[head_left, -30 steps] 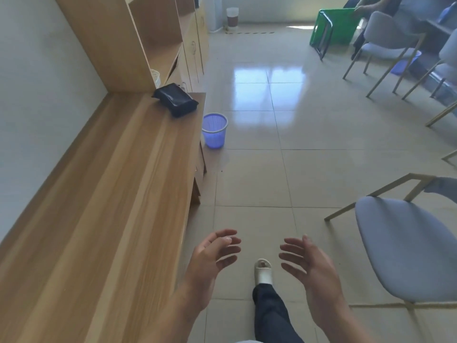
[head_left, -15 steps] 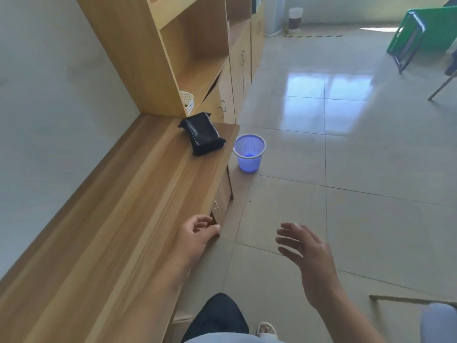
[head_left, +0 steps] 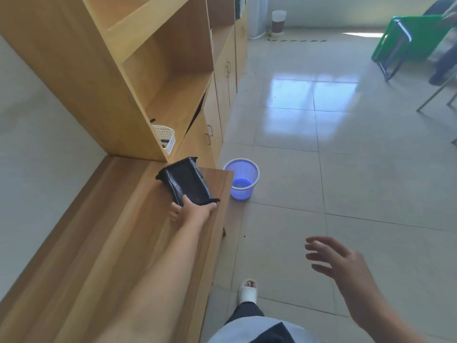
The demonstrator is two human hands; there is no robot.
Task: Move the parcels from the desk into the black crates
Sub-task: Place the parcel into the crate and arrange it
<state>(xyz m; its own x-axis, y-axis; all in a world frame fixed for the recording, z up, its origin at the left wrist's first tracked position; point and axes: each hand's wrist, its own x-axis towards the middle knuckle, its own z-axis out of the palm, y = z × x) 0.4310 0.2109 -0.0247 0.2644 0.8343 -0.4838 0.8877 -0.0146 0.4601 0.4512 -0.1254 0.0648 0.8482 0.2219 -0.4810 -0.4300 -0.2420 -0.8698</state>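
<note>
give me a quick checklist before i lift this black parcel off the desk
1. Left hand on the black parcel: ok, it holds the near end, thumb on top.
2. Grip all the way round: cannot tell, the fingers are hidden under the parcel.
3. Parcel free to lift: ok, nothing lies on it; it sits at the desk corner beside the shelf unit.
4. Right hand free to help: ok, open and holding nothing, over the floor.
5. Black crates located: not ok, none in view.
6. Floor path: ok nearby, but mind the purple basket just past the desk end.
</note>
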